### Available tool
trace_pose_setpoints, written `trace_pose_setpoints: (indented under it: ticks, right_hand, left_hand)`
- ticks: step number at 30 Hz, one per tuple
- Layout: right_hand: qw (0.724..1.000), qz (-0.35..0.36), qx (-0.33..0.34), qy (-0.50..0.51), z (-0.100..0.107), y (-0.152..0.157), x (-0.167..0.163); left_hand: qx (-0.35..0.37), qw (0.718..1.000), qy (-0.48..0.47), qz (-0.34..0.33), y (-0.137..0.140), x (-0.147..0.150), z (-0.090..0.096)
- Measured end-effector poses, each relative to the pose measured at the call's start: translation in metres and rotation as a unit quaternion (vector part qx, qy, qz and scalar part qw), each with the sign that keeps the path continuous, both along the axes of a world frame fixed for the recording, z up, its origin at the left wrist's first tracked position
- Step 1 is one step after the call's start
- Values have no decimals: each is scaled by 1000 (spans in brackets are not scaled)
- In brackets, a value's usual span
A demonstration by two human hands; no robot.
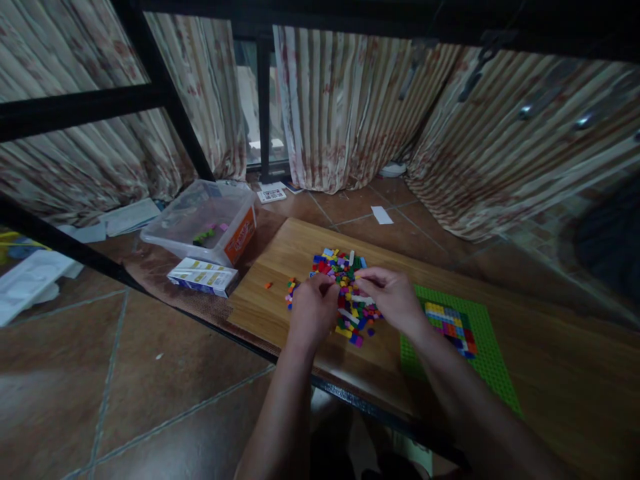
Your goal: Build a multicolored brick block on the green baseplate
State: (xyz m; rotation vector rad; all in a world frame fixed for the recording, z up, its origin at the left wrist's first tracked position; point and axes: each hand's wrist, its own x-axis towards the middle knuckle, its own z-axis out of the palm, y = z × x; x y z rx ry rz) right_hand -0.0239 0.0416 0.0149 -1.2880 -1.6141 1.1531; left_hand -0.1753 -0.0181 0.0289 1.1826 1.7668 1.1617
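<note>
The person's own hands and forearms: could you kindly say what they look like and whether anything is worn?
The left hand and right hand are ungloved; the left forearm and right forearm show no sleeve. No watch, bracelet or marking can be made out.

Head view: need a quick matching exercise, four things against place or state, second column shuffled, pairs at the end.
Things
1. Loose brick pile
2. Green baseplate
3. Clear bin
4. White paper

Place or state
A. Bears an orange label
B. Lies flat on the brown floor tiles
C. Lies partly between left hand and right hand
D. Carries a multicoloured brick patch

Pairs: 1-C, 2-D, 3-A, 4-B
</note>
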Motion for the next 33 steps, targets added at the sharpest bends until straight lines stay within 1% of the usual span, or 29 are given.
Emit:
trace_pose_setpoints:
  ticks: [2,4,7,10,14,18,21,24,26,28,31,33]
  right_hand:
    - [996,24,37,-75,-3,7,1]
    - [989,46,58,-132,-3,9,-2]
    - [976,67,82,-193,-1,6,-7]
    - [970,67,98,-212,-3,3,-8]
    - [972,64,109,-199,-7,3,-2]
    - [978,36,127,-161,-6,-2,6]
    - [985,12,123,-124,-3,-20,10]
    - [983,39,124,-131,-2,-50,5]
    - [970,88,142,-178,-3,-69,-2]
    - [946,121,177,-244,-4,-83,-10]
    - [906,137,220,-334,-7,-91,-20]
    - [890,141,232,-367,-10,-89,-24]
  left_hand:
    - [-4,997,72,6,1,3,-2]
    - [-9,993,115,5,1,5,-5]
    - [-23,989,143,-5,2,6,-7]
    - [-28,988,150,-8,2,6,-7]
    - [-20,992,122,-7,1,5,-3]
    - [18,997,68,8,-1,-10,2]
    - [48,997,24,49,-4,-27,5]
    - [66,993,-24,99,-8,-42,10]
    - [64,989,-52,126,-11,-47,14]
    - [62,986,-68,137,-13,-49,17]
    - [65,988,-64,126,-16,-49,17]
    - [64,989,-60,118,-17,-51,15]
